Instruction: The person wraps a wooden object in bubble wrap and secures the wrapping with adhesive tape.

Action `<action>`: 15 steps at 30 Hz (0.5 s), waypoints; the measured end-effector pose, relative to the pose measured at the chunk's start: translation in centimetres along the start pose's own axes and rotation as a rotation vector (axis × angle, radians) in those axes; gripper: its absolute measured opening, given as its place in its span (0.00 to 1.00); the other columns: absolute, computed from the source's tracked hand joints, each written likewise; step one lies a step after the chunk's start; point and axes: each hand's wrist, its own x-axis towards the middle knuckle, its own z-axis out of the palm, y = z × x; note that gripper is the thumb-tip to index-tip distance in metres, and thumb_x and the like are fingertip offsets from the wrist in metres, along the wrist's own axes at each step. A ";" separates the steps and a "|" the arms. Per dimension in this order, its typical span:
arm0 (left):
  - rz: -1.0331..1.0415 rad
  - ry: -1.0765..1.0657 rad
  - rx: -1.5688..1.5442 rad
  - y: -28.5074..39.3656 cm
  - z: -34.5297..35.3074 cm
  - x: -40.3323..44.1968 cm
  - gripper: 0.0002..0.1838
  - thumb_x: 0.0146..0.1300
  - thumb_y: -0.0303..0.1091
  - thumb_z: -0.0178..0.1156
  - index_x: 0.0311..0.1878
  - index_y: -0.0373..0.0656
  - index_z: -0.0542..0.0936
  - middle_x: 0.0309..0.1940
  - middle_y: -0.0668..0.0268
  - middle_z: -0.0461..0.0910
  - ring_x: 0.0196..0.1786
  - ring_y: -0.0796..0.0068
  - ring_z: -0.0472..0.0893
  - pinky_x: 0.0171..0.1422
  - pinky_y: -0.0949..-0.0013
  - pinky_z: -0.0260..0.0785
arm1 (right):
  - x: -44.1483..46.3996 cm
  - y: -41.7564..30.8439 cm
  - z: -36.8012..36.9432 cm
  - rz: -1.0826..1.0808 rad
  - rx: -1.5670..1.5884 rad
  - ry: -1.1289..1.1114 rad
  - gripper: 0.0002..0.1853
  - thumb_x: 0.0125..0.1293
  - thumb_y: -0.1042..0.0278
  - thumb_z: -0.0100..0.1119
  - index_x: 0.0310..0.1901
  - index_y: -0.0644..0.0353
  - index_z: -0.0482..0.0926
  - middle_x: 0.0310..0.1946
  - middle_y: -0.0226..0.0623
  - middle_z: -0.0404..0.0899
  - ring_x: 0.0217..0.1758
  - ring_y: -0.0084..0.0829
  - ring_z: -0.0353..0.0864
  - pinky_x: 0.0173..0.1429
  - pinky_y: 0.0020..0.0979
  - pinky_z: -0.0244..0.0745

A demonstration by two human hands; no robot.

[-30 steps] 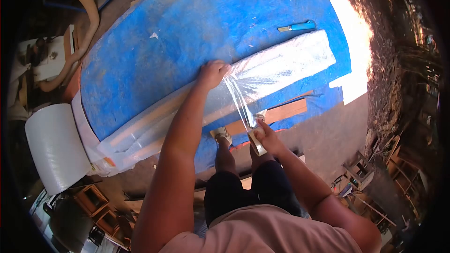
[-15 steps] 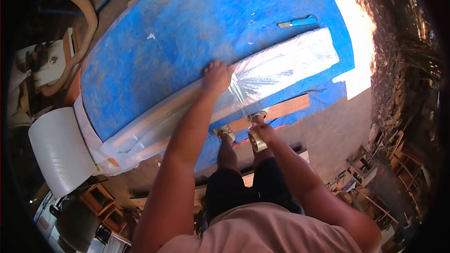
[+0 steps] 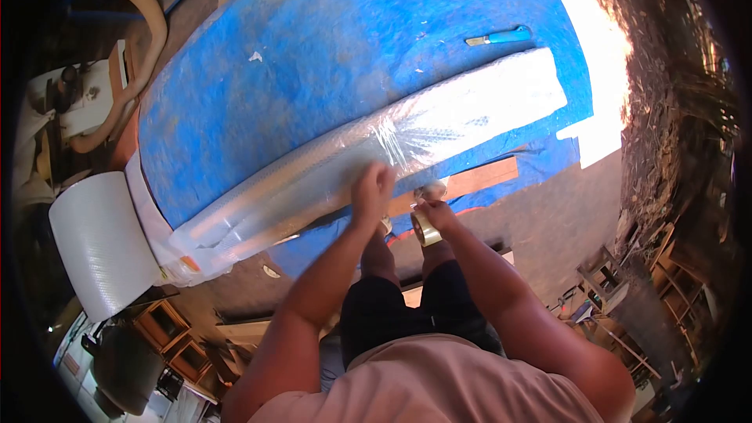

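Observation:
A long bundle in bubble wrap (image 3: pixel 313 180) lies slantwise on a blue sheet (image 3: pixel 313 47), with clear tape stretched round its middle. My left hand (image 3: pixel 374 188) is over the bundle's near edge, its fingers curled and blurred; whether it holds anything is hidden. Lower right of it, my right hand (image 3: pixel 435 215) grips a roll of clear tape (image 3: pixel 425 230) in front of my legs. A blue-handled knife (image 3: pixel 501 35) rests on the sheet beyond the bundle's right end.
A large bubble wrap roll (image 3: pixel 104 244) stands at the left. A flexible hose (image 3: pixel 149 23) curves at the upper left. Near my feet lies a brown strip (image 3: pixel 489 178). Wooden frames (image 3: pixel 164 325) are at the lower left, and more wooden pieces (image 3: pixel 607 278) at the right.
My left hand has left the bundle's far edge and come toward me over the near edge. The tape strand that ran toward the roll now shows only on the bundle. My right hand keeps the roll.

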 end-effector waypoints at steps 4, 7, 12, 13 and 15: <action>-0.161 0.107 -0.163 -5.9 7.1 -5.4 0.19 0.64 0.43 0.63 0.48 0.36 0.77 0.39 0.56 0.83 0.41 0.60 0.84 0.46 0.64 0.74 | -2.4 -4.2 -1.1 0.109 0.109 -0.128 0.22 0.66 0.48 0.59 0.45 0.61 0.84 0.41 0.47 0.84 0.46 0.39 0.82 0.54 0.37 0.73; -0.176 0.225 -0.484 -6.5 11.1 -4.1 0.18 0.66 0.42 0.62 0.49 0.36 0.79 0.35 0.61 0.84 0.40 0.67 0.84 0.46 0.67 0.74 | -1.2 -0.8 -0.8 -0.076 -0.125 -0.079 0.22 0.67 0.49 0.58 0.46 0.61 0.84 0.39 0.48 0.83 0.47 0.40 0.83 0.55 0.38 0.74; -0.297 0.059 -0.704 -6.7 12.5 -3.3 0.13 0.66 0.37 0.61 0.42 0.34 0.82 0.33 0.64 0.84 0.35 0.79 0.81 0.43 0.75 0.73 | -1.6 -0.3 -0.7 -0.229 -0.086 0.027 0.23 0.67 0.49 0.59 0.48 0.64 0.81 0.46 0.53 0.80 0.52 0.47 0.80 0.56 0.39 0.72; -0.292 0.069 -0.715 -7.2 13.1 -3.4 0.13 0.66 0.37 0.61 0.42 0.34 0.82 0.33 0.64 0.84 0.35 0.79 0.81 0.43 0.75 0.73 | -2.2 -1.4 -0.8 -0.180 0.009 0.009 0.23 0.67 0.49 0.59 0.49 0.65 0.79 0.48 0.55 0.79 0.54 0.48 0.80 0.57 0.39 0.72; -0.284 0.068 -0.723 -8.2 14.4 -3.7 0.12 0.67 0.35 0.61 0.44 0.34 0.81 0.31 0.68 0.83 0.34 0.82 0.79 0.41 0.77 0.71 | -2.3 -1.7 -1.3 -0.161 -0.057 0.006 0.24 0.67 0.50 0.59 0.50 0.66 0.78 0.48 0.54 0.79 0.54 0.47 0.80 0.57 0.39 0.72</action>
